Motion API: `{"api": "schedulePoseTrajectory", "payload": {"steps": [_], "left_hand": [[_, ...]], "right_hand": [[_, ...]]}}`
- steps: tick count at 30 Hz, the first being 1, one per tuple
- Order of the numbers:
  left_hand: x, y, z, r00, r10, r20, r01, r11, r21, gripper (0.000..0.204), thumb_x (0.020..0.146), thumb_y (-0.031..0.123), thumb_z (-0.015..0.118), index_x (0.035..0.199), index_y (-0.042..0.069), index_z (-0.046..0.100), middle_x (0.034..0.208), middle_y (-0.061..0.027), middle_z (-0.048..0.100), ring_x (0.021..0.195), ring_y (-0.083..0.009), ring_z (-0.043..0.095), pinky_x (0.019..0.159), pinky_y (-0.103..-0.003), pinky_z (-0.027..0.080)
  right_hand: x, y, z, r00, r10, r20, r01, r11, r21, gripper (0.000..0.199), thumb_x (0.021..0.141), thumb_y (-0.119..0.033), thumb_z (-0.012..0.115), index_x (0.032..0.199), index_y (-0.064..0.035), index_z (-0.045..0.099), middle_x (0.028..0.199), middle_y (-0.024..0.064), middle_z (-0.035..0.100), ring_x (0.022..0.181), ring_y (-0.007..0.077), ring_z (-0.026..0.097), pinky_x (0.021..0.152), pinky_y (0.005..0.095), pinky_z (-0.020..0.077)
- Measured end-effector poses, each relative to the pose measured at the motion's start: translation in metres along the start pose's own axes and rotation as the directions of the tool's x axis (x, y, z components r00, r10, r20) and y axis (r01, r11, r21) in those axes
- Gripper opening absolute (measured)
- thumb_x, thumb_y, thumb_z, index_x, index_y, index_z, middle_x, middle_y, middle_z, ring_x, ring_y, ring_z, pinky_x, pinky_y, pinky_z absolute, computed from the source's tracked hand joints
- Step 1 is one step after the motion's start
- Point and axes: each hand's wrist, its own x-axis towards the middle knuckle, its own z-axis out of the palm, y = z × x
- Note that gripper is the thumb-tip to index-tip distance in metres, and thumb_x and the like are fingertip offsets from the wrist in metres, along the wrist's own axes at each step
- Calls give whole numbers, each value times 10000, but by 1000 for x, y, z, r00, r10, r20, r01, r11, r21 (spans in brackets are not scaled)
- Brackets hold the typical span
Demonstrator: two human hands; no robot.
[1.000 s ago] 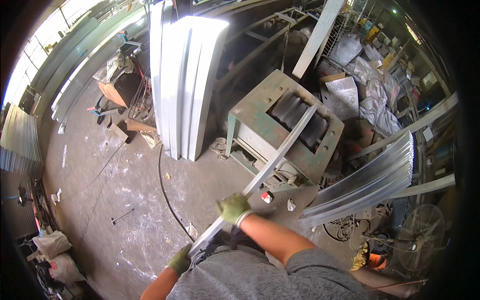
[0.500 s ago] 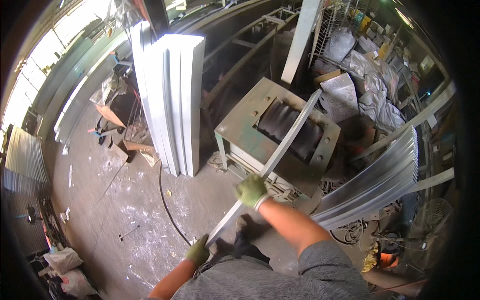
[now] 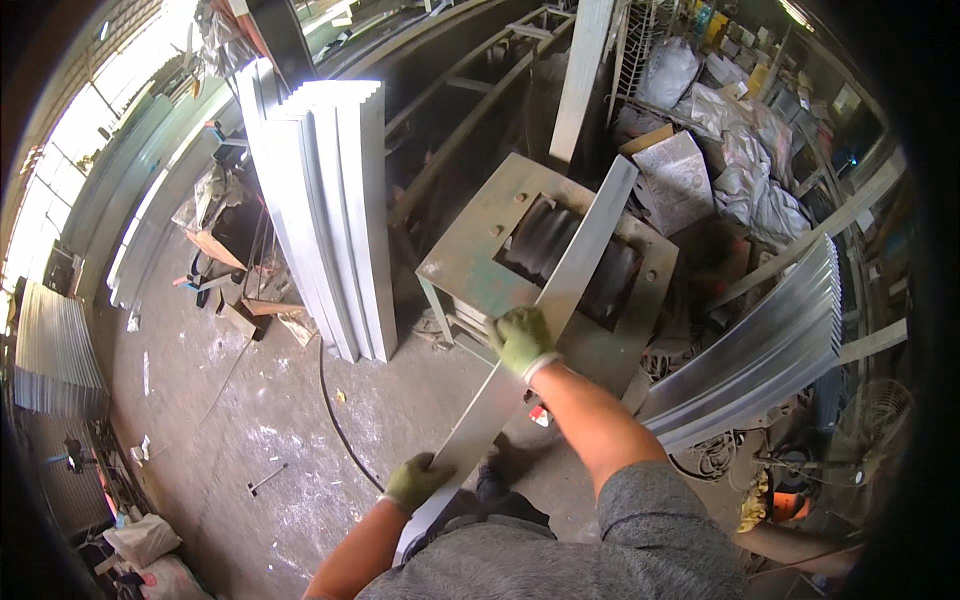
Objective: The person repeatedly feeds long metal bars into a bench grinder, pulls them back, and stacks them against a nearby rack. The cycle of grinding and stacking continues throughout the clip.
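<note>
A long metal strip is lying slantwise across the rolling machine, with both hands on it.

The strip is running from the person's lap up and to the right, over the machine's rollers. The right hand is gripping it at the machine's near edge; the left hand is gripping it lower down, nearer the body. Left of the machine a stack of upright panels is standing on the floor (a cable is trailing in front of it). Right of the machine curved sheets are lying piled.

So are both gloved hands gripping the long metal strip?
Yes, the left hand holds its near end and the right hand grips the metal strip midway.
</note>
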Motion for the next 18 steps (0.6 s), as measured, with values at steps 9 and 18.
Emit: {"api": "schedulePoseTrajectory", "payload": {"steps": [9,18], "left_hand": [[21,-1,21,998,-14,-57,16,999,36,676,1026,669,666,1210,29,779,1119,-253,793,1089,-409,761,920,-476,573],[-41,-93,11,994,-111,17,112,992,-54,712,1013,698,664,1280,49,788,1191,-220,806,1160,-387,761,1008,-458,566]], "right_hand": [[1,7,-3,995,-34,92,42,995,-89,531,1073,-370,591,642,-100,744,696,151,732,715,384,712,904,514,527],[-61,-86,22,979,-22,204,54,987,-154,545,1080,-384,549,649,-106,733,711,149,741,771,373,720,944,516,503]]}}
